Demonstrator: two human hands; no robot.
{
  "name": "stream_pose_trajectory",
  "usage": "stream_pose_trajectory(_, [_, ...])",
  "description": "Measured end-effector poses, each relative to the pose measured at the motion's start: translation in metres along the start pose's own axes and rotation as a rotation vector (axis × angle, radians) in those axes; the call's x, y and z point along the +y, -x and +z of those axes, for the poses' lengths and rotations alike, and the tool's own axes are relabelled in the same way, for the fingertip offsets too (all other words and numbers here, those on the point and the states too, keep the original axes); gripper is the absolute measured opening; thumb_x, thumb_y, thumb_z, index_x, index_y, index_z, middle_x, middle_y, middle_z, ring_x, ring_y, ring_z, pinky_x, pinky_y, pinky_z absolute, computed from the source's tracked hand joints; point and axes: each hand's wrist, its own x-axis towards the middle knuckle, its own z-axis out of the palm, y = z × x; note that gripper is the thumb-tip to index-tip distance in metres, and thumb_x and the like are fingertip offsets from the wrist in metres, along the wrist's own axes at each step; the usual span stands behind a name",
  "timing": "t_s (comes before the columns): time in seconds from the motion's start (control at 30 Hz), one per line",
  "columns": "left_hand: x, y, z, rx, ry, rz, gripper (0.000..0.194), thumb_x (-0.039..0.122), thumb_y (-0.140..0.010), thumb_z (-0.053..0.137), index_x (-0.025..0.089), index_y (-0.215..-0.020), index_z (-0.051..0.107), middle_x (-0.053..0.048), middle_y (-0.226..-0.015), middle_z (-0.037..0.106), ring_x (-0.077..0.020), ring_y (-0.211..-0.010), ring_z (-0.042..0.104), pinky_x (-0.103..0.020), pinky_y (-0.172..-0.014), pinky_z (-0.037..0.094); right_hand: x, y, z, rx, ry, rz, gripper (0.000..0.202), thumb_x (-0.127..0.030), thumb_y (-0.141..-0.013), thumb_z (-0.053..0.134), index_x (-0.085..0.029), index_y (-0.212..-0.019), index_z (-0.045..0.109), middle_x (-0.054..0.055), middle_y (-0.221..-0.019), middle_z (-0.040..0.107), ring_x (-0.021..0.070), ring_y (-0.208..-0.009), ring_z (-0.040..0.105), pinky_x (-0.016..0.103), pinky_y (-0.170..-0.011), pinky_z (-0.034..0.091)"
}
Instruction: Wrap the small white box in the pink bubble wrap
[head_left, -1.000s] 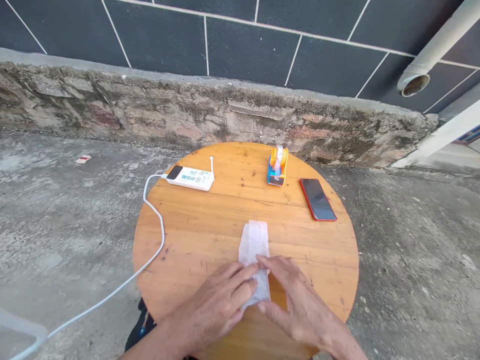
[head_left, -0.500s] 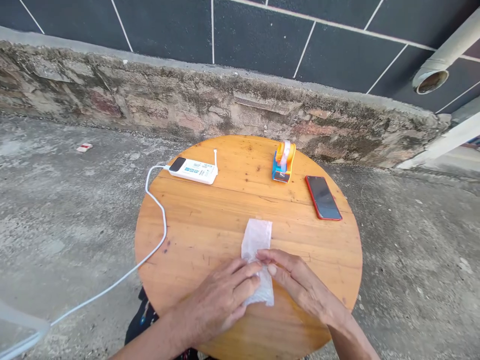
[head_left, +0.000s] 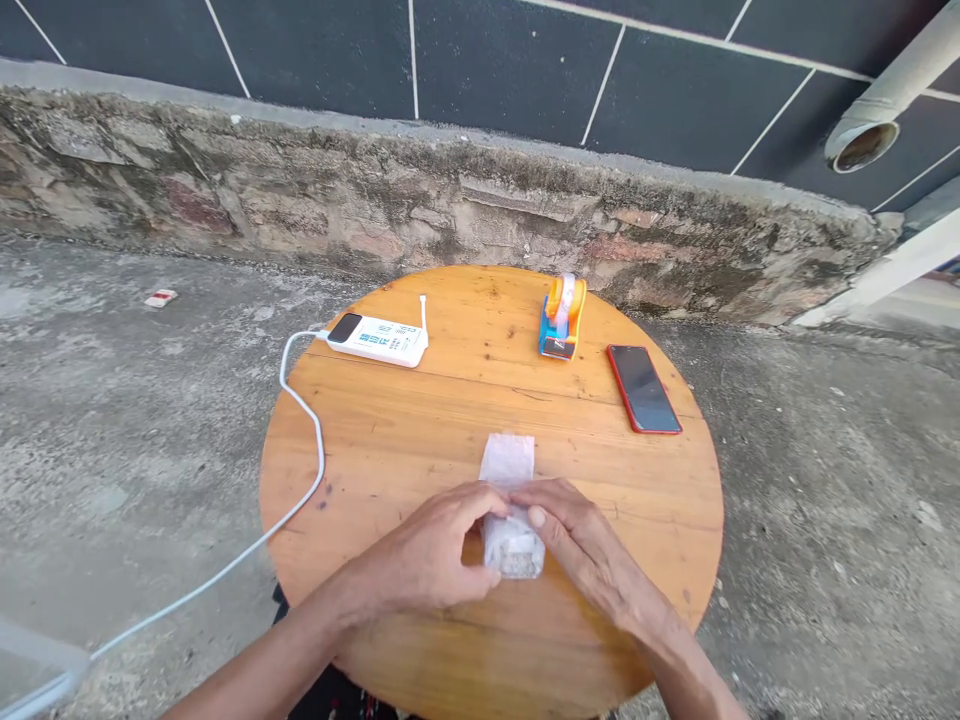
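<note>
A whitish, translucent wrapped packet (head_left: 514,553) lies lengthwise on the round wooden table (head_left: 360,510), its flat far end (head_left: 508,457) stretching away from me. My left hand (head_left: 442,545) curves around its left side, with fingers over the top and the thumb at the near left corner. From the right, my right hand (head_left: 577,535) presses its fingers and thumb on the packet's middle and right edge. The fingers of both hands meet over the wrapping. What is inside the packet I cannot make out.
A white power bank (head_left: 379,340) with a white cable (head_left: 319,440) lies at the back left. A small tape dispenser (head_left: 561,318) in orange and blue stands at the back, and a red-edged phone (head_left: 645,390) lies at right. Behind the table runs a stone wall base (head_left: 420,200).
My left hand has shifted from lying over the packet to curving around it, thumb apart. The packet's near end now looks shorter and thicker. My right hand stays on the packet.
</note>
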Motion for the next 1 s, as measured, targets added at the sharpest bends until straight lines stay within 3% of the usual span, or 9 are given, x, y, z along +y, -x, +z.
stream_pose_trajectory(0.2, [0.000,-0.008,-0.007,-0.043,0.135,-0.124,0.031,0.012,-0.065,0.064,0.021,-0.095,0.059,0.002,-0.091,0.064,-0.0159,-0.081,0.058,-0.026,-0.073,0.045,0.010,0.010,-0.009,-0.007,0.009,-0.007,0.034,-0.036,-0.095,0.048,-0.029,-0.127,0.053,0.005,-0.127,0.056,0.0223,-0.117,0.051,0.039,-0.099,0.042])
stream_pose_trajectory(0.37, [-0.003,-0.013,-0.009,-0.077,0.191,-0.156,0.032,0.014,-0.066,0.064,0.020,-0.098,0.061,0.002,-0.086,0.063,-0.0152,-0.076,0.056,-0.025,-0.069,0.043,0.019,0.020,0.000,-0.029,0.195,-0.032,0.076,-0.039,-0.076,0.071,-0.030,-0.141,0.033,0.008,-0.140,0.045,0.0299,-0.127,0.042,0.048,-0.102,0.038])
stream_pose_trajectory(0.53, [-0.001,-0.014,-0.008,0.005,0.115,-0.115,0.028,0.016,-0.068,0.064,0.020,-0.096,0.064,0.001,-0.088,0.062,-0.0151,-0.076,0.055,-0.024,-0.066,0.041,0.020,0.010,0.011,0.056,0.249,-0.088,0.058,-0.024,-0.080,0.064,-0.029,-0.133,0.042,0.008,-0.126,0.057,0.0269,-0.113,0.053,0.045,-0.095,0.042])
stream_pose_trajectory(0.77, [0.007,-0.006,-0.008,0.013,0.106,-0.149,0.023,0.021,-0.078,0.058,0.021,-0.100,0.065,0.001,-0.082,0.062,-0.0126,-0.067,0.052,-0.022,-0.057,0.039,0.015,0.004,0.002,0.016,0.196,0.056,0.050,-0.030,-0.074,0.070,-0.026,-0.121,0.052,0.006,-0.111,0.065,0.0248,-0.095,0.059,0.039,-0.082,0.045])
stream_pose_trajectory(0.93, [0.002,0.005,0.009,0.267,0.030,-0.102,0.039,0.026,-0.086,0.055,0.024,-0.125,0.051,-0.003,-0.102,0.061,-0.0152,-0.080,0.056,-0.024,-0.065,0.045,0.010,-0.010,-0.002,-0.068,0.088,0.097,0.031,-0.030,-0.081,0.065,-0.025,-0.111,0.059,-0.001,-0.088,0.066,0.0166,-0.077,0.059,0.028,-0.069,0.045])
stream_pose_trajectory(1.0, [-0.003,0.006,0.017,0.311,0.025,-0.071,0.044,0.030,-0.088,0.054,0.025,-0.131,0.046,-0.005,-0.106,0.059,-0.0160,-0.083,0.056,-0.025,-0.068,0.047,0.012,-0.015,-0.003,-0.078,0.097,0.102,0.030,-0.033,-0.083,0.063,-0.023,-0.111,0.059,0.000,-0.088,0.065,0.0154,-0.073,0.057,0.026,-0.065,0.044])
